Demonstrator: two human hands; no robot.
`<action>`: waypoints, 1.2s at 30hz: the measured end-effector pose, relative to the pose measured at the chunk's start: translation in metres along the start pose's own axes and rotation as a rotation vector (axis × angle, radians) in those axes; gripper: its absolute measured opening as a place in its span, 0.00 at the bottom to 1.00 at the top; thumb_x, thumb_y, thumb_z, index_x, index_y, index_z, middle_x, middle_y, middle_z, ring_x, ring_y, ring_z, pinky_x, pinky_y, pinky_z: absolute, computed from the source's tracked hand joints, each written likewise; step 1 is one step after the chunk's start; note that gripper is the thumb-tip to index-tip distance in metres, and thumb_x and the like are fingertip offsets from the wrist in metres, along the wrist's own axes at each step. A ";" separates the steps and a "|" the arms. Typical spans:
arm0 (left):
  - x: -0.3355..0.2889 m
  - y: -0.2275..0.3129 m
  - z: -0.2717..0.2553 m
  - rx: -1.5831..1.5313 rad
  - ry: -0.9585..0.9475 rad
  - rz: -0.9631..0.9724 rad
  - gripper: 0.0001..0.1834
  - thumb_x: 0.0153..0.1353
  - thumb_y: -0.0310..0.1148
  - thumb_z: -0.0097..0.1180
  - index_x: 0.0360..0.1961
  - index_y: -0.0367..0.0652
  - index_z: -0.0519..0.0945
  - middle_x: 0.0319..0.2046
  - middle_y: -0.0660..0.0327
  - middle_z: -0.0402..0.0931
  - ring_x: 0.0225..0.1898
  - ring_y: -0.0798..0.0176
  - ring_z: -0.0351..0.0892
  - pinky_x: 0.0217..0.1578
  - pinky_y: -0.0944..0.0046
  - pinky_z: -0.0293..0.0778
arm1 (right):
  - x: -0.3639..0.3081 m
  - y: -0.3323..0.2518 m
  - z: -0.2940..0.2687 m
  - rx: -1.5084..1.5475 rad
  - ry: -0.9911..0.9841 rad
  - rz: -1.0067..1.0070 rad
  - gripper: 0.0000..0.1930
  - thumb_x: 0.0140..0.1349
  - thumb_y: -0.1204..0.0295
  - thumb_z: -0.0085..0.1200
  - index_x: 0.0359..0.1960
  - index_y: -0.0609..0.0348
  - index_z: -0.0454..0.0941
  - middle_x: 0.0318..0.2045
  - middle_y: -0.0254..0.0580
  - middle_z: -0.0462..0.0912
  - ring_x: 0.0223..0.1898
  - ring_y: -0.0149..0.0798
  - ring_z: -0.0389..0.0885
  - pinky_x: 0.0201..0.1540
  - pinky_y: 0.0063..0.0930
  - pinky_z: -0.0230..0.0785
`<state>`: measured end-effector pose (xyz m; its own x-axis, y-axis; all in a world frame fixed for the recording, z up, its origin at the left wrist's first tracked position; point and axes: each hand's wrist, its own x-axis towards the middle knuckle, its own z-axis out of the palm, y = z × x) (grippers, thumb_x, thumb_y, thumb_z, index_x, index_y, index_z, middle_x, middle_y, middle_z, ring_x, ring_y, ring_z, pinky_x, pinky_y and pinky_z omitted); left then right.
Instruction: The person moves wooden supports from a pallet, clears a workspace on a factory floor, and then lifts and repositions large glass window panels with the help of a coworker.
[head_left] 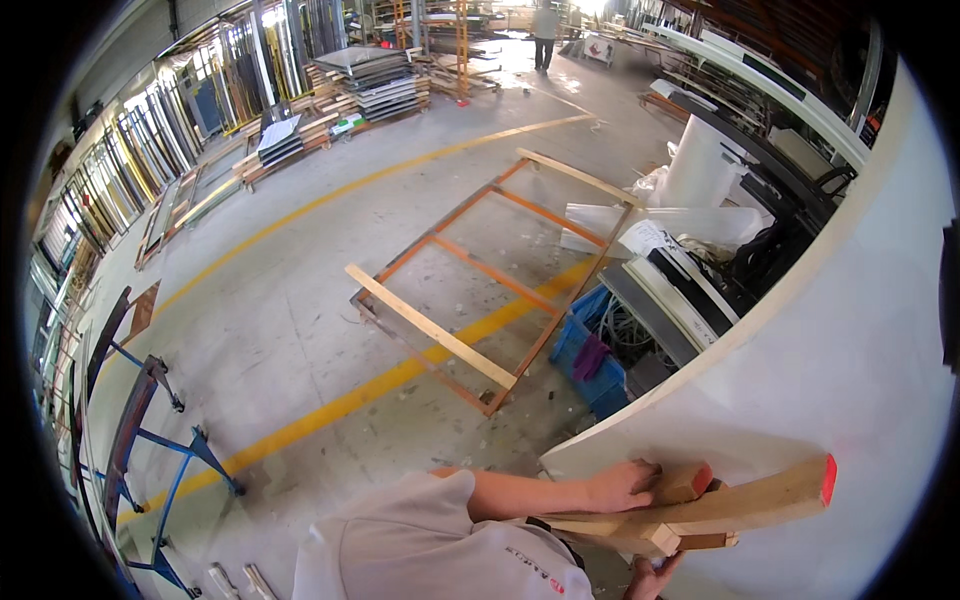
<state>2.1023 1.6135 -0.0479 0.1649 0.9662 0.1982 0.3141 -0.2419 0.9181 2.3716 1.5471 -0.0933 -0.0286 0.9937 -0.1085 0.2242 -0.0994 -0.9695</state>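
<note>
White panel (830, 360): stood at the right, behind the wood; a swing of the plank ends could have dented or scuffed its face. Contact between the two could not be told.
Floor frame (492, 274): lay well apart, beyond the panel's edge, strips of pale wood across both its ends; a trip risk if anyone had stepped that way with full arms.
Blue crate (567, 358): stood between frame and panel, cables inside, purple cloth at its side; loose cable could have snagged a foot.
Wood bundle: loose lengths, no strap in sight; uneven ends could have let one piece slide free if the hold had slackened.
Long plank (750, 505): red-ended, reached well past both hands to the right; its overhang could have tipped the load.
Short plank (685, 484): red-ended, just beside the left hand's fingertips; appeared the likeliest to roll off.
Square stick (662, 540): below the long plank, above the right hand; could have pinched a finger.
Left hand (622, 487): curled narrow over the bundle's upper side, holding it.
Right hand (652, 580): under the bundle, partly hidden; how tightly it gripped could not be told.
</note>
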 end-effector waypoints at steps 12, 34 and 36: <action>-0.024 -0.012 0.011 0.138 0.088 -0.075 0.28 0.55 0.39 0.53 0.54 0.31 0.68 0.46 0.41 0.72 0.50 0.42 0.70 0.54 0.51 0.66 | 0.023 -0.049 0.007 0.230 0.052 -0.031 0.27 0.50 0.76 0.50 0.56 0.61 0.64 0.44 0.40 0.73 0.41 0.34 0.72 0.43 0.28 0.67; -0.213 0.066 0.025 0.129 0.486 -0.779 0.25 0.55 0.40 0.53 0.50 0.33 0.73 0.43 0.46 0.77 0.45 0.50 0.77 0.47 0.57 0.71 | -0.043 0.032 -0.034 0.399 -0.170 -0.114 0.17 0.45 0.80 0.44 0.40 0.68 0.73 0.34 0.41 0.74 0.36 0.34 0.73 0.45 0.24 0.67; -0.212 0.074 0.020 0.143 0.361 -0.775 0.25 0.55 0.40 0.53 0.50 0.33 0.73 0.42 0.46 0.77 0.43 0.50 0.78 0.45 0.57 0.72 | -0.051 0.012 -0.026 0.529 -0.106 -0.077 0.17 0.43 0.77 0.43 0.38 0.64 0.73 0.34 0.41 0.74 0.32 0.33 0.71 0.40 0.23 0.65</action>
<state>2.1094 1.3889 -0.0291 -0.4434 0.8266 -0.3466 0.3333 0.5110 0.7923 2.4014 1.4966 -0.0936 -0.1293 0.9912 -0.0275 -0.3028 -0.0659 -0.9508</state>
